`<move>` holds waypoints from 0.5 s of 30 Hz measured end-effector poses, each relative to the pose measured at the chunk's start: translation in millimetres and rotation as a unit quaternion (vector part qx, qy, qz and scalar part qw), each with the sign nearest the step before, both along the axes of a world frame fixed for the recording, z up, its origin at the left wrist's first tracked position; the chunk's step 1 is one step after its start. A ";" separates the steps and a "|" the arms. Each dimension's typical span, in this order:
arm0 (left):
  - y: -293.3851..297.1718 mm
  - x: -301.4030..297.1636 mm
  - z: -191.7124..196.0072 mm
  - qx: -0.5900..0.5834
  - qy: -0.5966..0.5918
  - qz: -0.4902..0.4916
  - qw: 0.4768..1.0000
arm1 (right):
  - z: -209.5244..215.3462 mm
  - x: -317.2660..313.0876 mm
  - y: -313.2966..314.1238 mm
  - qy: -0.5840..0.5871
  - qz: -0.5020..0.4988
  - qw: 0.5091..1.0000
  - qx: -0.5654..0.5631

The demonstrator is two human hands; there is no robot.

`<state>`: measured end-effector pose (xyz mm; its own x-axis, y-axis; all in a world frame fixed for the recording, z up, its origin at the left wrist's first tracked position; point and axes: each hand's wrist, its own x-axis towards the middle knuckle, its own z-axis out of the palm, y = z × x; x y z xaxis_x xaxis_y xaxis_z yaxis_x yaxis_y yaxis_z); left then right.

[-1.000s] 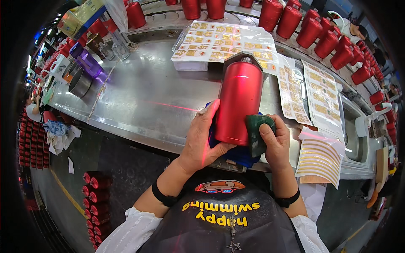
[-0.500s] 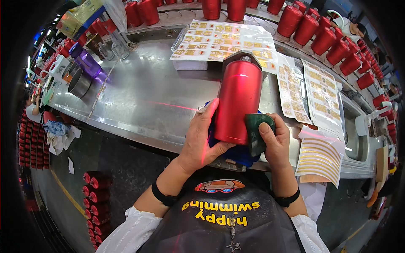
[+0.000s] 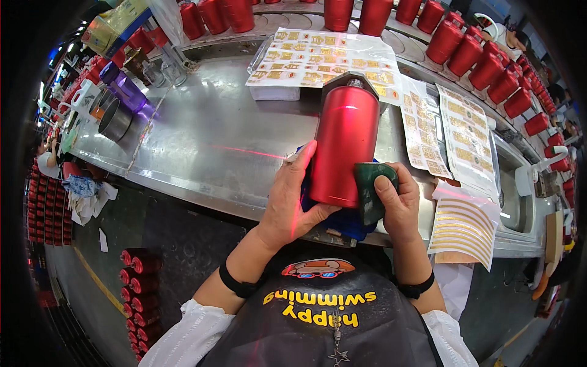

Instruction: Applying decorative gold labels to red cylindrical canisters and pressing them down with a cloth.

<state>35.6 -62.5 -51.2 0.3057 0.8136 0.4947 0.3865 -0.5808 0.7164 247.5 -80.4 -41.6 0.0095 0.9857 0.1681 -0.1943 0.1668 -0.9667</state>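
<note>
A red metal bottle (image 3: 343, 147) lies tilted in front of me, its neck end pointing away against a dark angular rest (image 3: 359, 79). My left hand (image 3: 287, 199) grips its left side, with the thumb along the near bottom edge. In my right hand (image 3: 397, 205) is a dark green pad (image 3: 369, 192), smooth and bent, pressed against the bottle's lower right side. Blue cloth (image 3: 348, 225) shows under the bottle, mostly hidden. A red light line crosses the bottle and my left wrist.
Gold-printed transfer sheets (image 3: 330, 58) lie behind the bottle, with more sheets (image 3: 468, 137) to the right near a sink (image 3: 516, 189). A purple bottle (image 3: 125, 88) and a metal pot (image 3: 115, 122) stand left on the steel table (image 3: 214, 128). Red bottles (image 3: 443, 40) line the curved conveyor.
The red bottles on the conveyor have shifted to the right. My hands, the held bottle and the green pad have barely moved.
</note>
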 end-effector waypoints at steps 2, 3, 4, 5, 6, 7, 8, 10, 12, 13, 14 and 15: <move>0.0 -0.3 0.1 -0.002 0.001 -0.001 1.000 | -0.3 -0.3 0.0 -0.002 -0.002 1.000 -0.001; 0.1 -0.4 0.3 -0.004 0.002 -0.002 1.000 | -0.5 -0.6 0.1 -0.002 -0.003 1.000 0.001; 0.2 -0.2 0.1 -0.004 0.002 -0.003 1.000 | -0.9 -0.6 0.2 -0.001 -0.005 1.000 0.003; 0.1 -0.3 0.2 -0.002 0.002 -0.002 1.000 | -1.0 -0.6 0.4 -0.001 -0.005 1.000 0.003; 0.0 -0.3 0.3 0.000 0.001 -0.001 1.000 | -1.1 -0.5 0.6 -0.004 -0.005 1.000 0.004; -0.2 -0.4 0.1 0.001 0.001 0.000 1.000 | -1.2 -0.4 0.7 -0.007 -0.005 1.000 0.004; -0.3 -0.3 -0.3 0.001 0.000 0.000 1.000 | -0.6 -0.8 0.4 -0.007 -0.005 1.000 0.004; -0.5 0.0 -0.3 0.002 -0.002 0.000 1.000 | 0.9 -1.7 -0.2 -0.005 -0.007 1.000 0.003; -0.6 0.3 0.5 -0.006 -0.006 -0.003 1.000 | 0.2 -1.1 0.1 -0.006 -0.007 1.000 0.004; -0.6 0.4 0.6 -0.006 -0.006 -0.003 1.000 | -0.1 -0.8 0.3 -0.007 -0.006 1.000 0.005; -0.6 0.4 0.7 -0.002 -0.003 -0.002 1.000 | -0.2 -0.6 0.3 -0.007 -0.006 1.000 0.005; -0.5 0.4 0.8 0.003 -0.001 0.000 1.000 | -0.3 -0.5 0.3 -0.007 -0.005 1.000 0.003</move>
<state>36.1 -63.0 -50.5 0.3055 0.8106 0.4996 0.3846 -0.5850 0.7140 247.0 -80.1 -41.9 0.0174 0.9845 0.1747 -0.1795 0.1749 -0.9681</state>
